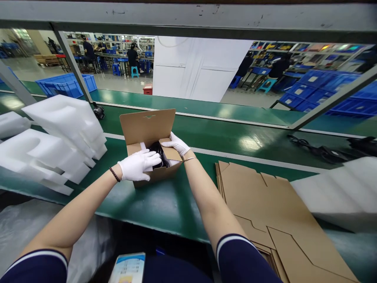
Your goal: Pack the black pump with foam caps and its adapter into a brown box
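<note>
An open cardboard box (157,176) stands on the green work surface with its lid (149,125) raised at the back. Black contents, perhaps a coiled cable (157,148), show inside along with some white material; much of this is hidden. My left hand (140,164), in a white glove, lies over the box opening with its fingers stretched out across the contents. At the far right corner, my gloved right hand (176,144) grips the box's side flap, thumb on the inner side and fingers outside.
White foam inserts (64,125) are stacked at the left, more foam (341,192) at the right. Flattened cardboard boxes (265,204) lie right of my right arm. Black cables with adapters (324,151) rest farther back. Slanted metal posts (72,61) and an overhead beam (188,19) frame the bench.
</note>
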Motion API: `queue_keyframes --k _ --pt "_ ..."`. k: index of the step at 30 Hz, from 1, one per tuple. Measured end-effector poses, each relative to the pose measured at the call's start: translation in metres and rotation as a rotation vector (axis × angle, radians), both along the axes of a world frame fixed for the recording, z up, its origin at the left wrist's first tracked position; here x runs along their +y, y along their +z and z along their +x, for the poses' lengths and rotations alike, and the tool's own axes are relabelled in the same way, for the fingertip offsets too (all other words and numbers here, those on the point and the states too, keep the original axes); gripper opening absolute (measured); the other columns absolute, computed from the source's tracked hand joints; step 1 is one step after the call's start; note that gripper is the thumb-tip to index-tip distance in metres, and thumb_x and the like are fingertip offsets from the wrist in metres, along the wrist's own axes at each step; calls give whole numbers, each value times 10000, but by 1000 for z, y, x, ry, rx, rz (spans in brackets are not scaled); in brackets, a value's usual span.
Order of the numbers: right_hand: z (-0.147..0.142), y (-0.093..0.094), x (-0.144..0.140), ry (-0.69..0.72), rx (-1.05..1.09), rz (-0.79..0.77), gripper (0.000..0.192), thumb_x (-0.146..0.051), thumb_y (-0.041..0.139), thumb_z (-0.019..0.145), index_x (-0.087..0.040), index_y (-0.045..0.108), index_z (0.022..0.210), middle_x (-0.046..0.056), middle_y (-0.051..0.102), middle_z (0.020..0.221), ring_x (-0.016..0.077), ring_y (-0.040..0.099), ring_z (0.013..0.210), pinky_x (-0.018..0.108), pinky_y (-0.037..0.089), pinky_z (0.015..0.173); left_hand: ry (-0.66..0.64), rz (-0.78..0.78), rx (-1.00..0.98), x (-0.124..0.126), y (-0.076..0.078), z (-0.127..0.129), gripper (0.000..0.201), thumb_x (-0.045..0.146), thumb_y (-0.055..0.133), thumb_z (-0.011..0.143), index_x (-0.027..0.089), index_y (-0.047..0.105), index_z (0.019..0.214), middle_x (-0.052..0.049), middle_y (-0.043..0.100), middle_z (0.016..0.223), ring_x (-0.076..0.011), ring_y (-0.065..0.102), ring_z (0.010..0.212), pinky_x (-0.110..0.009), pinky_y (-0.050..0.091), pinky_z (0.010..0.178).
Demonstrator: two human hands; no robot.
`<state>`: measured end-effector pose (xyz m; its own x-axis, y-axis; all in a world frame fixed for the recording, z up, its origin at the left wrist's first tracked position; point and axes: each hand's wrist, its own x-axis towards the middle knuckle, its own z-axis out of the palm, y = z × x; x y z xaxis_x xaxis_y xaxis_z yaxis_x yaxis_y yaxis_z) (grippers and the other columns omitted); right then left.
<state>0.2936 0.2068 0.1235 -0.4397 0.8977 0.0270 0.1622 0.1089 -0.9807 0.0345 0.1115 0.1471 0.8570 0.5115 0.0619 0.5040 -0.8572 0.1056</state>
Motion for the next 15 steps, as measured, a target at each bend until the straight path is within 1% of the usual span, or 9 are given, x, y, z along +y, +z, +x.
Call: queue_keyframes --k 2,5,7,8,9,10,11,13,15 --pt "-13 -6 -2 -32 -23 -8 767 -381 656 830 -131 476 1533 189 570 1595 312 614 1425 416 555 1160 55 -103 -10 5 -5 -10 739 320 818 863 218 601 1562 -139 590 1629 -366 481 1564 -494 387 1310" --pt "-10 -16 -15 -102 -16 40 433 -416 585 898 -166 641 1247 195 548 1606 321 604 1441 444 548 1161 190 -294 -65 2 -18 -23 701 360 768 885 310 614 1567 -55 648 1582 -323 582 1488 -450 465 1262" --pt "2 -25 -27 -125 21 97 388 -500 622 909 -202 680 1150 165 485 1675 317 567 1486 458 524 1187 329 -383 -240 -11 -29 -29 589 458 773 873 292 721 1437 -48 752 1434 -336 673 1378 -469 519 1222" --pt "8 -29 -33 -134 26 119 424 -564 644 905 -214 700 1139 147 444 1713 320 529 1523 461 506 1209 391 -431 -374 -20 -35 -32 564 534 782 866 271 762 1365 -57 793 1348 -350 705 1330 -485 539 1207" --pt "15 -32 -39 -135 20 131 493 -638 656 897 -223 719 1156 129 390 1752 323 473 1571 459 481 1237 443 -481 -535 -31 -39 -34 594 615 773 870 251 775 1339 -71 818 1277 -361 728 1292 -500 554 1196" --pt "22 -35 -44 -135 11 137 581 -714 659 882 -223 736 1183 118 331 1783 326 404 1617 453 452 1267 488 -522 -715 -42 -42 -36 682 693 733 894 230 749 1394 -89 825 1245 -365 743 1270 -510 562 1191" --pt "28 -37 -48 -133 4 144 670 -784 649 867 -218 747 1212 113 278 1804 328 337 1653 448 423 1294 529 -557 -886 -52 -44 -38 804 748 678 926 206 664 1519 -109 817 1268 -362 742 1280 -516 558 1199" --pt "39 -38 -57 -105 -8 174 801 -882 596 876 -210 754 1281 107 211 1823 326 243 1690 458 372 1332 647 -579 -1119 -68 -42 -40 1095 793 669 927 145 335 1744 -158 765 1383 -364 697 1360 -526 534 1229" --pt "46 -36 -68 -81 -45 226 865 -932 511 923 -217 744 1352 102 192 1828 317 181 1707 483 308 1364 766 -601 -1220 -75 -36 -39 1341 751 774 874 94 42 1786 -207 698 1480 -379 645 1426 -537 514 1248"
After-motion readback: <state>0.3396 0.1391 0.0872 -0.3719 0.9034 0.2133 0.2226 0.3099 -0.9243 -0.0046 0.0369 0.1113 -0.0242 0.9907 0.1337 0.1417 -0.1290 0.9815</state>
